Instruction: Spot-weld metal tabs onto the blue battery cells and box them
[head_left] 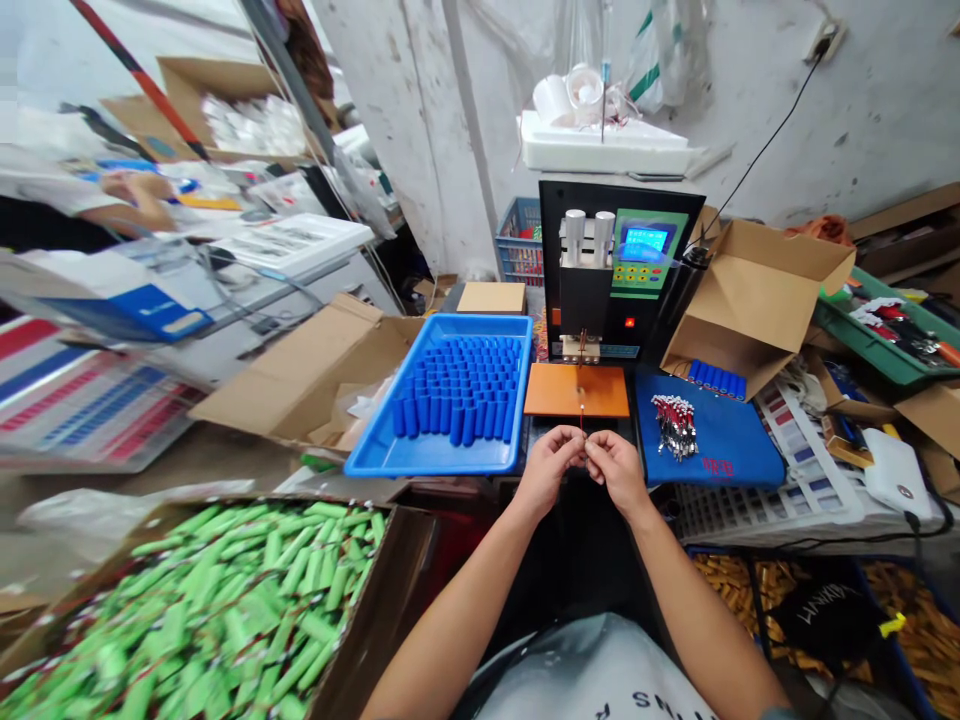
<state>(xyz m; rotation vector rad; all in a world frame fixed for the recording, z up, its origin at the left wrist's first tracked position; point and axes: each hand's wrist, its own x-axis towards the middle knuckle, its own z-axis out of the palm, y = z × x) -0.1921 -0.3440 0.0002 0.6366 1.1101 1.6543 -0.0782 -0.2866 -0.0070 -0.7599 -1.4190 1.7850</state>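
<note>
My left hand (pixel 555 462) and my right hand (pixel 613 468) meet fingertip to fingertip at the front of the machine. Both are closed in a pinch on a thin wire lead (pixel 582 418), which sticks up between them with a small pale tip; its lower end is hidden by the fingers. Just beyond lies an orange plate (pixel 544 392), under the electrodes of a spot welder (pixel 585 290) with a lit display. To the left, a blue tray (pixel 360 455) holds many upright blue cylindrical cells (pixel 469 385). A bundle of red, black and white leads (pixel 675 425) rests on a blue mat (pixel 735 440) at right.
An open cardboard box (pixel 757 290) stands right of the welder, a row of blue cells (pixel 716 380) at its mouth. Green wrapped packs (pixel 225 600) fill a carton at lower left. Bins of orange pieces (pixel 720 580) sit lower right. Another person's hand (pixel 139 190) shows far left.
</note>
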